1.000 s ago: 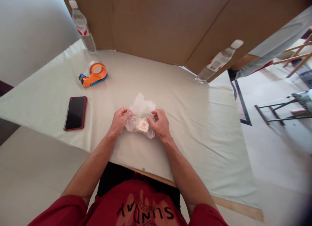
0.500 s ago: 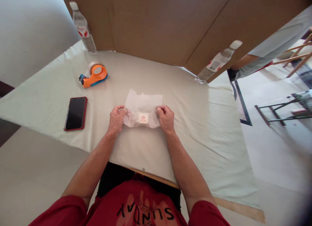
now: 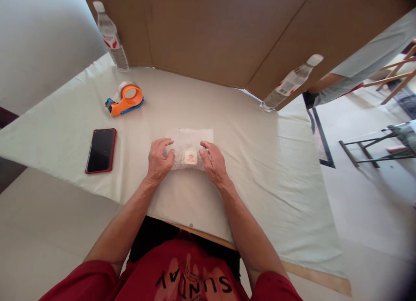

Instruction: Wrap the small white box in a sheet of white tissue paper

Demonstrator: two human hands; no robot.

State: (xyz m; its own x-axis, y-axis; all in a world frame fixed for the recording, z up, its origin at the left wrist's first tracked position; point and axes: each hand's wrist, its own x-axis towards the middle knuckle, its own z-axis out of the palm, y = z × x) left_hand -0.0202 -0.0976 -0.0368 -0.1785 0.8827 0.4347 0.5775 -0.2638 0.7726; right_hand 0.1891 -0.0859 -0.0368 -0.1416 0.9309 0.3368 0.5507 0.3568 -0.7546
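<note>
A sheet of clear bubble wrap (image 3: 191, 138) lies flat on the pale tablecloth (image 3: 247, 162) in the middle of the table. A small white square item with a red mark (image 3: 190, 156) sits inside it at its near edge. My left hand (image 3: 159, 160) rests on the wrap's left end, fingers spread and pressing down. At the right end my right hand (image 3: 212, 162) lies likewise, fingers extended over the wrap beside the small item.
A red-cased phone (image 3: 101, 150) lies at the left. Behind it sits an orange tape dispenser (image 3: 126, 99). Two water bottles (image 3: 110, 37) (image 3: 290, 82) stand against a cardboard wall (image 3: 227, 32). Another person's sleeve and arm (image 3: 357, 69) show at the far right, with chair frames (image 3: 373, 147).
The crumpled wrap held up in both hands was stretched out, then laid flat on the table. Both hands went from pinching its ends to pressing on it with open fingers.
</note>
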